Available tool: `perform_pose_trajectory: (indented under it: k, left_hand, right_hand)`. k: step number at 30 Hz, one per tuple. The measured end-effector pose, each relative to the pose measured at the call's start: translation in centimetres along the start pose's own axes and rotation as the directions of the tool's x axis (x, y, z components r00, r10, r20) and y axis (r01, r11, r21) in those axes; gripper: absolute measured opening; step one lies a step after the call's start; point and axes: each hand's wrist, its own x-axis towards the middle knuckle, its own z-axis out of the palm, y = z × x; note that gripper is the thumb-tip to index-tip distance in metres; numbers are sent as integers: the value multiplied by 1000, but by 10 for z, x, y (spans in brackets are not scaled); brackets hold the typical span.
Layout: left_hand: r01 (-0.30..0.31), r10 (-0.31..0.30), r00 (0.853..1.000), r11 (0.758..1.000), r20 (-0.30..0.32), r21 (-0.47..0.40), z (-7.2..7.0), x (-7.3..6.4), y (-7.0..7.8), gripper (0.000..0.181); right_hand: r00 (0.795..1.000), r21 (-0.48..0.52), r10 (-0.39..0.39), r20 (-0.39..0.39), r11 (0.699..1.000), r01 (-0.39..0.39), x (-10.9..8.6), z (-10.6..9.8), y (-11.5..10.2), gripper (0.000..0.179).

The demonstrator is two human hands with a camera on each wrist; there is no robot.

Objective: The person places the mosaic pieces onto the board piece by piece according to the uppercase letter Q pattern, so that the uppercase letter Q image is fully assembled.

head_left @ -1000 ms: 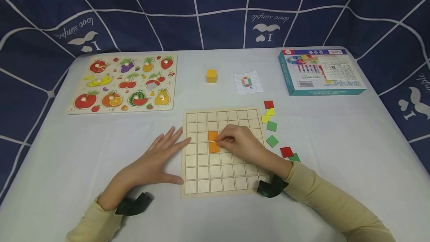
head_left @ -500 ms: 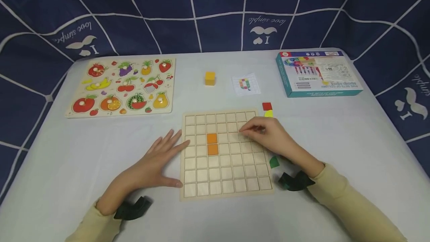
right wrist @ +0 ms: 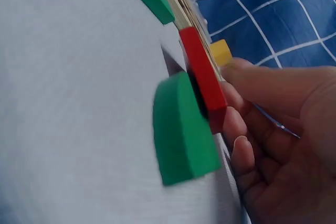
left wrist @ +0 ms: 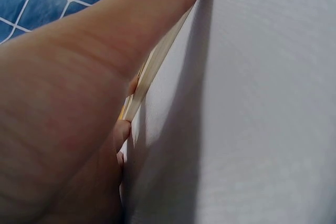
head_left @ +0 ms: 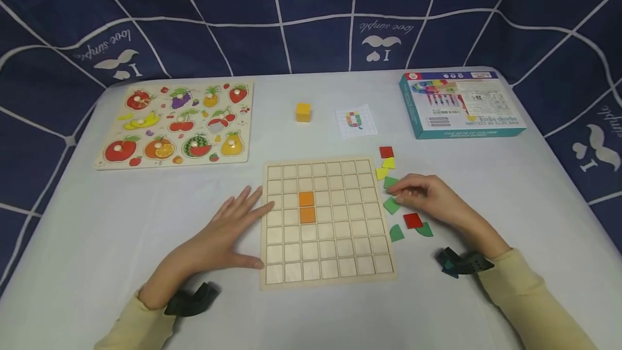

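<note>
Two orange square tiles sit one above the other in cells of the wooden grid board. My left hand lies with spread fingers along the board's left edge, fingertips and thumb touching it. Right of the board, my right hand reaches in with loosely bent fingers, its fingertips over two green square tiles. No tile shows in its grasp; whether the fingertips touch one is unclear. Near that hand lie a red square tile and a green quarter-round tile, large in the right wrist view.
Yellow tiles and another red tile lie by the board's upper right corner. Farther back are a fruit puzzle, a yellow block, a pattern card and a toy box.
My right hand has left the orange tiles and moved right, off the board, to the green tiles. My left hand stays at the board's edge.
</note>
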Motion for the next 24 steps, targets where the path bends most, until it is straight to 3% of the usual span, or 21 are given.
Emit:
perform_pose_trajectory:
  k: [5,10,19,24]
  left_hand:
    - [-3,3,1000,1000,-7,3,1,0,-2,110]
    - [-2,2,1000,1000,-6,1,2,-1,-2,110]
    - [5,-5,1000,1000,-1,-1,1,0,-1,110]
    - [8,-8,1000,1000,1,-3,0,0,-1,110]
  right_hand:
    - [995,-74,-85,52,993,89,-1,2,1,26]
    - [988,-138,-149,47,978,154,-2,5,0,28]
    - [983,-182,-177,41,966,182,-2,8,-1,28]
    - [989,-217,-146,32,965,149,-3,8,-6,29]
